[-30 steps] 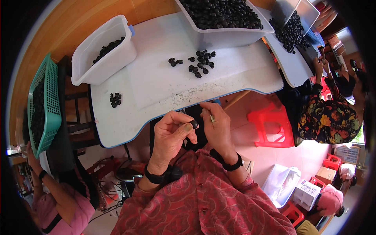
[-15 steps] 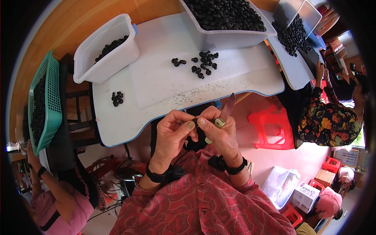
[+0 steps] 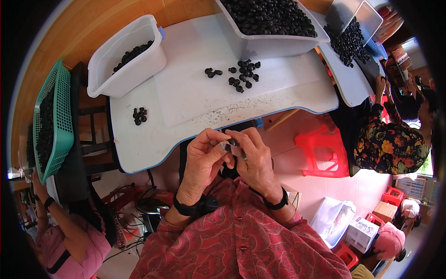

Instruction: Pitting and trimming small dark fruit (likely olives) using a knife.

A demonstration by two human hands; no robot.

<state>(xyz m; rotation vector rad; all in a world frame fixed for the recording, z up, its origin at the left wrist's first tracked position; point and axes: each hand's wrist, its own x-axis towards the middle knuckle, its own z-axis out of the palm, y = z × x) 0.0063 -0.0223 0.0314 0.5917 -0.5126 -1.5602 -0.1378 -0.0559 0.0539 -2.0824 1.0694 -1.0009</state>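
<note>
In front of my chest, just beyond the table's near edge, both hands meet at the fingertips. My left hand (image 3: 203, 160) is closed, thumb and fingers pinching a small black part that is mostly hidden. My right hand (image 3: 257, 162) is wrapped round a small knife (image 3: 236, 150), whose blade lies against the left fingertips; its handle is largely covered by my fingers. On the white table (image 3: 186, 100), beyond my hands, lies a loose group of small round black parts (image 3: 243, 76). A smaller cluster of black parts (image 3: 140, 116) sits at the left.
A grey-white bin (image 3: 274, 44) heaped with black parts stands at the back; a white tub (image 3: 125, 83) holds fewer. To the left is a green basket (image 3: 62, 125). Dark crumbs dot the table's near edge. A red stool (image 3: 323, 151) and co-workers (image 3: 392, 144) are at the right.
My right hand has turned the knife: its blade pointed up and away before, and now lies across at the left fingertips. My left hand keeps its pinch in nearly the same place.
</note>
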